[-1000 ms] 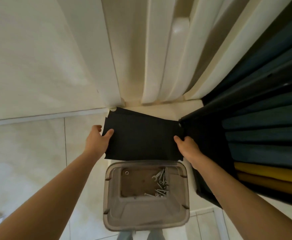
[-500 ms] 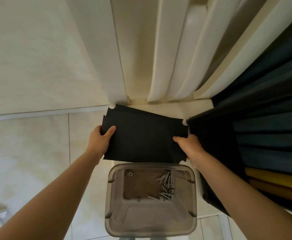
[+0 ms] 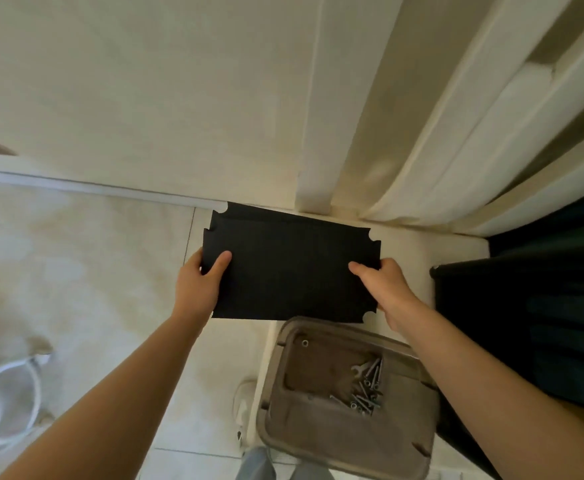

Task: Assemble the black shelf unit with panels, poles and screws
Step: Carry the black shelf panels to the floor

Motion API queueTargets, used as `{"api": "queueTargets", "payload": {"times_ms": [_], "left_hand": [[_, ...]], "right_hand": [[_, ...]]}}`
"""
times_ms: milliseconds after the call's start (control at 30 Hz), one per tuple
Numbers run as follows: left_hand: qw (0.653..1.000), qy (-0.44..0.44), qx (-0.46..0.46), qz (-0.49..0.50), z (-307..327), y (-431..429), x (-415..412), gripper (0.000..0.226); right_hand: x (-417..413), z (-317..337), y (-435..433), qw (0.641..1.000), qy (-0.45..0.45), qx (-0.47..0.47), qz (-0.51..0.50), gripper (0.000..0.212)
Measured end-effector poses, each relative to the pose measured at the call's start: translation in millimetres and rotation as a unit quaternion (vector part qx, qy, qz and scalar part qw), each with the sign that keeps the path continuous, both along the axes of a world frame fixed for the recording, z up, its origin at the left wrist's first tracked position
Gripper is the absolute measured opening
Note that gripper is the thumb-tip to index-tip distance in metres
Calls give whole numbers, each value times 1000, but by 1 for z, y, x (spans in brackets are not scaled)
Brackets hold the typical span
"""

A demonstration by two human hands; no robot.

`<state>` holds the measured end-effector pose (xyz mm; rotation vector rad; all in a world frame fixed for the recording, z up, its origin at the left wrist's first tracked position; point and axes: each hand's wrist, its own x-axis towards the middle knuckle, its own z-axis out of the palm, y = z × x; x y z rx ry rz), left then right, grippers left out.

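While the left hand (image 3: 197,289) pinches one short edge of the thin black rectangular panels with notched corners (image 3: 290,271), thumb on top, the right hand (image 3: 389,292) pinches the opposite edge, holding them above the pale tiled floor (image 3: 110,271), just beyond a clear plastic tub (image 3: 318,438) of silver screws (image 3: 366,386). They look light, stiff and smooth; gripping both short edges should stop them sliding apart.

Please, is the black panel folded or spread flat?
Spread flat: the black panel shows notched corners; left hand and right hand grip opposite ends.
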<state>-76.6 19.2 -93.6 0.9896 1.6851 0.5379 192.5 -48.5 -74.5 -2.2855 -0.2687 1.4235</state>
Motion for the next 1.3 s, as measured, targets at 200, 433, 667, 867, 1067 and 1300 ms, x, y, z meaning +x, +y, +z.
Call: {"api": "queueTargets", "payload": {"times_ms": [200,433,667,867,1067,1300], "left_hand": [[995,-7,31,97,21,-16,-55,35],[977,-23,56,205,53,-39,-130,40],[948,-57,33,310,120,-73,-215,23],[924,-52,34,378,188,-118,-297,25],[898,-6,41,439,260,-171,-377,55],[851,5,39,524,310,-228,-448,50]], "right_hand": [[-50,22,34,997,-8,26,74,64],[-123,56,62,986,-2,107,128,33],[-218,131,66,961,-23,171,217,30],[-313,193,49,939,-28,191,286,39],[-409,249,22,924,-25,198,325,43],[-505,295,6,897,18,210,389,40]]}}
